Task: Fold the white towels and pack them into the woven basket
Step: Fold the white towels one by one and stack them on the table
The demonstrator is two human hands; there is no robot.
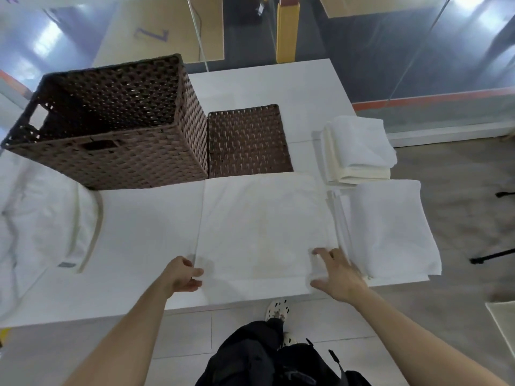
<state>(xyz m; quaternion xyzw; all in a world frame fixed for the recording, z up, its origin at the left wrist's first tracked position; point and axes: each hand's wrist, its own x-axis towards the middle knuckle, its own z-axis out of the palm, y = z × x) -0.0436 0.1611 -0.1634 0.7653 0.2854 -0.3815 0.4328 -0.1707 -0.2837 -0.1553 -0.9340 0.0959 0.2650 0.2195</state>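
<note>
At 6 o'clock, nearest the camera, stand the person's dark trousers (259, 355) and a pale shoe (276, 310) on the tiled floor. Just beyond, the left grip (182, 274) has its fingers curled and pinches the near left corner of the spread towel (262, 232). At 5 o'clock the right grip (337, 274) has its fingers splayed and fairly straight, resting on the towel's near right corner. Whether any cloth is caught under the thumb cannot be told.

The spread towel lies flat in the middle of the white surface (139, 232), its near edge close to the surface's front edge. Just beside it at 3 o'clock sits a folded towel (390, 232). Farther at 2 o'clock is a stack of folded towels (359, 149), white on top and cream beneath. At 9 o'clock a heap of loose white cloth (36, 218) lies at the surface's left end.

At 12 o'clock, touching the spread towel's far edge, lies a flat woven panel (248, 140). Next to it at 10 o'clock stands the woven basket (111, 121), open-topped and dark inside.
</note>
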